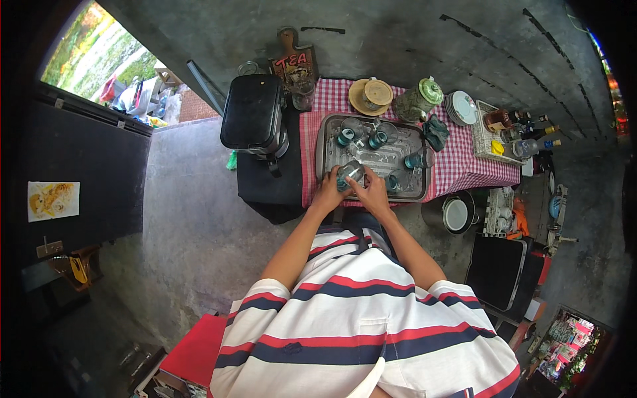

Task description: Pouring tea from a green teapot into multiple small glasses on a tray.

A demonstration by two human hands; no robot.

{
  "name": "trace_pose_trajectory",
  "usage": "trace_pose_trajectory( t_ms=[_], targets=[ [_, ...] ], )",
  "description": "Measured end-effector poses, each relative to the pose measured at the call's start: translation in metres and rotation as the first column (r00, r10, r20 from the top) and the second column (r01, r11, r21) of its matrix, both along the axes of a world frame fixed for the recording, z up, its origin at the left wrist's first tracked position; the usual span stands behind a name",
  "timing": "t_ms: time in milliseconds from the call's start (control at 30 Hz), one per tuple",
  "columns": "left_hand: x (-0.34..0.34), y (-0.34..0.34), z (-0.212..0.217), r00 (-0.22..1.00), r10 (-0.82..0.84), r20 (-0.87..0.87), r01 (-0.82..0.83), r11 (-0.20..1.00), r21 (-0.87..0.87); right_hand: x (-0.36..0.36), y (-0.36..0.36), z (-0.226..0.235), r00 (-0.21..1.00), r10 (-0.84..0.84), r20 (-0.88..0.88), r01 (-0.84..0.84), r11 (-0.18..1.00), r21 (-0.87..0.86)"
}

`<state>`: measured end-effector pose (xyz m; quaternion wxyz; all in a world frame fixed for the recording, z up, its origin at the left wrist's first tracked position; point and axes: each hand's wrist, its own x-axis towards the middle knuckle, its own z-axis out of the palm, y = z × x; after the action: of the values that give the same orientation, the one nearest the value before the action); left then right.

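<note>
Both my hands are on one clear drinking glass (349, 175) with a bluish-green tint, above the near edge of a metal tray (375, 158). My left hand (327, 192) wraps its left side, and my right hand (371, 192) grips it from the right with the thumb reaching toward the base. Several more glasses are on the tray: one glass (347, 136) at the far left, another glass (378, 138) beside it, a tipped glass (419, 158) at the right and one glass (397, 180) by my right hand. The tray's surface looks wet.
Under the tray lies a red-checked cloth (458, 156). Behind it stand a green lidded jar (418, 99), a wooden cup (377, 94) and stacked plates (461, 107). A dark cloth (435, 132) touches the tray's right side. A bottle basket (494, 132) is right; a black appliance (252, 113) is left.
</note>
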<state>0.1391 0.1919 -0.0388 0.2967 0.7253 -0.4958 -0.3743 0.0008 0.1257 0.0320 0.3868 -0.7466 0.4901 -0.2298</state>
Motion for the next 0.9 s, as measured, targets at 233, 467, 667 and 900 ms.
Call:
trace_pose_trajectory(
  t_ms=[233, 467, 667, 900],
  targets=[
    [0.0, 0.0, 0.005, 0.999, 0.013, -0.035, -0.014, 1.0, -0.017, -0.004, 0.001, -0.004, 1.0, 0.004, -0.013, -0.004, 1.0, 0.03],
    [0.001, -0.001, 0.003, 1.0, -0.005, -0.015, 0.005, 1.0, -0.02, -0.004, 0.0, -0.007, 0.999, -0.025, -0.024, 0.027, 0.995, 0.096],
    [0.001, -0.003, 0.01, 1.0, 0.0, -0.018, 0.001, 0.999, 0.035, -0.006, 0.005, -0.014, 0.999, -0.019, -0.051, 0.02, 1.0, 0.016],
    [0.003, -0.001, -0.003, 1.0, -0.009, -0.02, 0.008, 0.999, -0.041, -0.004, 0.006, -0.008, 0.998, -0.021, -0.06, 0.025, 0.998, 0.06]
  ],
)
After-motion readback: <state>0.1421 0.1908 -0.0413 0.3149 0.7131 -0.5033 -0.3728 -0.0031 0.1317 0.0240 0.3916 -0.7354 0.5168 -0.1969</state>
